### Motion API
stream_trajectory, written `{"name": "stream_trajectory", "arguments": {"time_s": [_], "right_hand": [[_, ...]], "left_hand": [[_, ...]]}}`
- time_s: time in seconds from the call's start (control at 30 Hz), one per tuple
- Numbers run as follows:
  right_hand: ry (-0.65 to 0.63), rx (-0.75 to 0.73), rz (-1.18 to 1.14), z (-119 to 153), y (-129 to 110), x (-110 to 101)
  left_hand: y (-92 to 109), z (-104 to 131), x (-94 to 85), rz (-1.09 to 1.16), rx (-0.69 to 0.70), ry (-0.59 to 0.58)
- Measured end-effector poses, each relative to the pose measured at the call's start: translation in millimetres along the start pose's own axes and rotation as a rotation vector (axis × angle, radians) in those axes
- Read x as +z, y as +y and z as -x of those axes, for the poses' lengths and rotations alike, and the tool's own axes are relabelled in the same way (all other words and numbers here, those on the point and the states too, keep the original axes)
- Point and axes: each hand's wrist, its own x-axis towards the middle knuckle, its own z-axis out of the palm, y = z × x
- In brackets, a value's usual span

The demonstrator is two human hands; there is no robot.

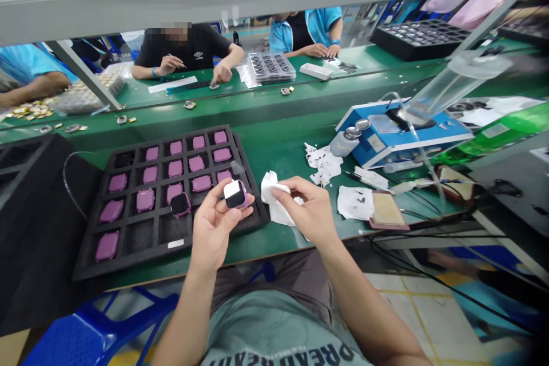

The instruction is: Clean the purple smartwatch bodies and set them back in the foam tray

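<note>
My left hand point(214, 223) holds a small purple watch case point(235, 193) with its black screen facing up, over the near right corner of a black foam tray point(132, 249). My right hand point(306, 209) pinches a crumpled white wipe point(272, 197) right beside the case. The tray's pockets hold several purple cases point(175, 168) face down, and one case point(180, 204) lies screen up near my left hand.
A blue and white machine point(394, 134) with a white bottle point(345, 140) stands to the right, with stained white wipes point(323, 163), a pen and cables around it. Across the green bench point(278, 143) other people work with trays. A metal shelf rail runs overhead.
</note>
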Motion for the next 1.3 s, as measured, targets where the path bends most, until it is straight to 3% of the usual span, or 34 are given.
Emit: {"name": "stream_trajectory", "arguments": {"time_s": [0.1,0.27,0.5,0.6,0.7,0.73,0.8,0.87,0.97,1.3], "right_hand": [[0.09,-0.016,0.018,3.2,-0.2,8.1],[-0.162,0.208,-0.315,7.1,0.5,17.5],[-0.163,0.364,-0.517,7.0,10.1,24.1],[0.001,0.287,-0.424,-19.7,26.5,-5.3],[0.374,0.048,-0.03,-75.2,49.8,-72.6],[0.469,0.031,0.172,-96.3,57.3,-98.5],[0.431,0.12,0.636,-135.6,70.0,-143.8],[0.393,0.163,0.778,-164.4,79.5,-172.1],[0.334,0.19,0.891,-183.9,89.1,-182.3],[0.257,0.251,1.144,-191.6,101.1,-171.9]], "left_hand": [[-2.1,-1.5,4.3,-0.009,0.008,-0.01],[-9.5,-5.8,7.2,0.01,0.014,-0.046],[-6.9,-11.7,5.9,-0.051,-0.006,-0.107],[-1.0,-16.0,4.1,-0.126,0.005,-0.079],[0.9,-18.8,0.6,-0.168,-0.013,-0.055],[0.4,-18.9,-0.6,-0.172,-0.027,-0.058],[-2.0,-17.7,-2.8,-0.168,-0.045,-0.064],[-4.7,-15.8,-4.9,-0.167,-0.045,-0.058],[-7.6,-13.5,-8.5,-0.188,-0.051,-0.058],[-7.5,-13.2,-5.5,-0.205,-0.083,-0.04]]}}
